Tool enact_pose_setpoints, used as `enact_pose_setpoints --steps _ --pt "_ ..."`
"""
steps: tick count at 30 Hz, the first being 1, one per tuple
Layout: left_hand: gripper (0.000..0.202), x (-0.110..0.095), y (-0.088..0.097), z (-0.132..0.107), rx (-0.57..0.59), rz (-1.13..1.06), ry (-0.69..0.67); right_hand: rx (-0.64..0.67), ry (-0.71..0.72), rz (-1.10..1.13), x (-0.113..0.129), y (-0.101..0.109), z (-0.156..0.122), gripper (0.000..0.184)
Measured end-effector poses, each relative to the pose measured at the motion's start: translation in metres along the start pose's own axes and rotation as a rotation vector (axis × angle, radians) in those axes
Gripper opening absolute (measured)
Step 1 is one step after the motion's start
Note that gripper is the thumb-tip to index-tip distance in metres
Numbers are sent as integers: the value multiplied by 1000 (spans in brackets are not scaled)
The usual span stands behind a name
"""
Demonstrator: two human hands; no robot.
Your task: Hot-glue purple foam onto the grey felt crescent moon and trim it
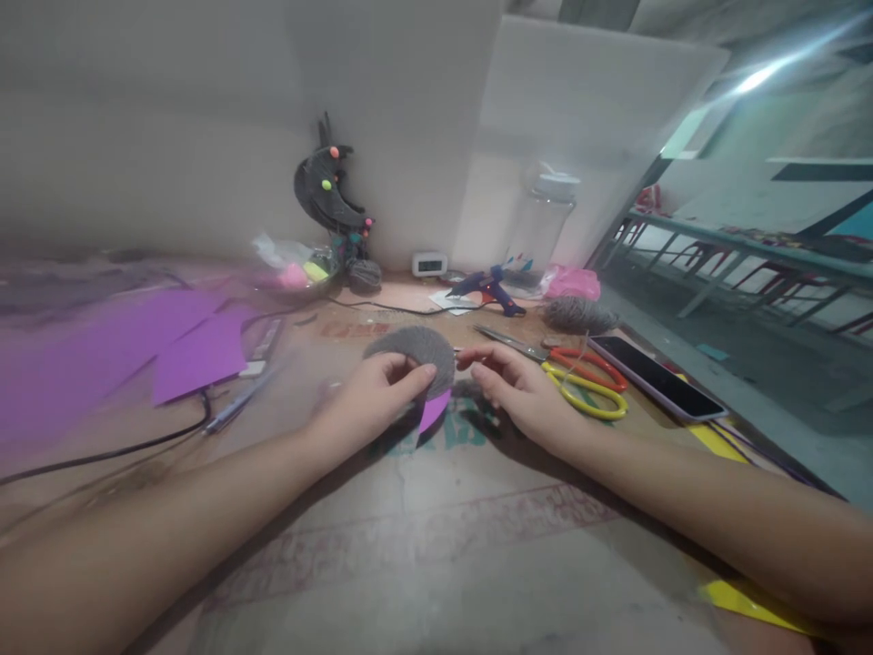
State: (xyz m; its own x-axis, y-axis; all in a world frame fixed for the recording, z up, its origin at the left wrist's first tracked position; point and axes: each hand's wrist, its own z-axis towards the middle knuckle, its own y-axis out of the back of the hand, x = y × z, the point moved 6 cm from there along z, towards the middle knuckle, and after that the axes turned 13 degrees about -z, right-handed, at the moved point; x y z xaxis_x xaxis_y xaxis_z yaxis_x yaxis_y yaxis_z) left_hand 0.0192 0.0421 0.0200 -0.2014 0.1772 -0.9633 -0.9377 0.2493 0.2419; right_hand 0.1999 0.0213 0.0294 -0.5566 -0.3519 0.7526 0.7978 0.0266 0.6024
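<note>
Purple curved sheet (436,406): grey yarn (426,347) is covering most, tip (426,426) showing bare; my left hand (382,387) is pinching it, my right hand (522,387) curling, hold unclear.

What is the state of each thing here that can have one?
Held crescent: wrapped in gray yarn, purple tip bare
Left hand: gripping it
Right hand: curled, grip unclear
Scissors: unheld, blade opening unclear
Phone: screen dark
Jar: capped
Glue gun: unheld
</note>
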Motion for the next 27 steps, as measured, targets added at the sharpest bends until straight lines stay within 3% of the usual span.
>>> enact_pose_setpoints --steps 7,12,15,22,27 --pt "40 -2 -9 -4 108 110 -22 108 38 22 3 -9 3 24" --pt "42 -8 -12 -4 191 49 -149 57 -9 72 -2 -7 3 31" --pt "41 -5 -14 -4 235 -37 -122 34 -66 145 -6 -5 3 35" --pt "13 -7 -16 -6 239 -146 -80 12 -91 127 -4 -2 2 35" --pt "11 -7 -18 -7 282 -118 -88 -6 -98 113 -2 -1 2 31"
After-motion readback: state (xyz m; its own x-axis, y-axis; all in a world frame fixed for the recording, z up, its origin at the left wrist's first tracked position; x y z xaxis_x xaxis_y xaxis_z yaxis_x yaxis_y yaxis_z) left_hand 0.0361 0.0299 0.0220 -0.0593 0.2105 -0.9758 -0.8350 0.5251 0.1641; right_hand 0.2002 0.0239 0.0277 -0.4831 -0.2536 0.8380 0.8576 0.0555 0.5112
